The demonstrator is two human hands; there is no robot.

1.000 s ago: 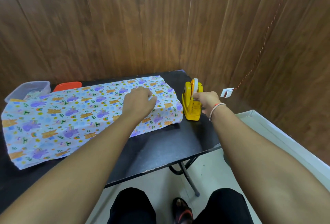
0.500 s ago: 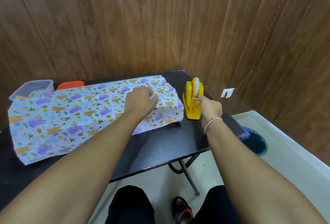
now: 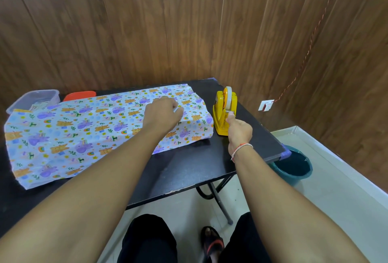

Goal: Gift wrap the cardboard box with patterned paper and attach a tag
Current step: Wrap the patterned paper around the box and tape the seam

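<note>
The cardboard box lies hidden under the patterned paper [image 3: 100,128], its bulk raising the sheet's right end on the black desk [image 3: 189,168], where the left hand [image 3: 162,113] presses down with curled fingers to keep the fold closed; whether it pinches the paper cannot be told. Just beside that end stands the yellow tape dispenser [image 3: 224,113], and the right hand [image 3: 239,130], which a second ago was up at the roll, has drawn back toward the person, thumb and finger pinched at the dispenser's cutter on what appears to be the tape's free end. A strip seems to be coming off, so the seam is likely about to be fixed. Beyond the paper sit a clear plastic container [image 3: 33,99] and an orange lid [image 3: 79,95]; a teal bucket [image 3: 294,168] stands on the floor.
</note>
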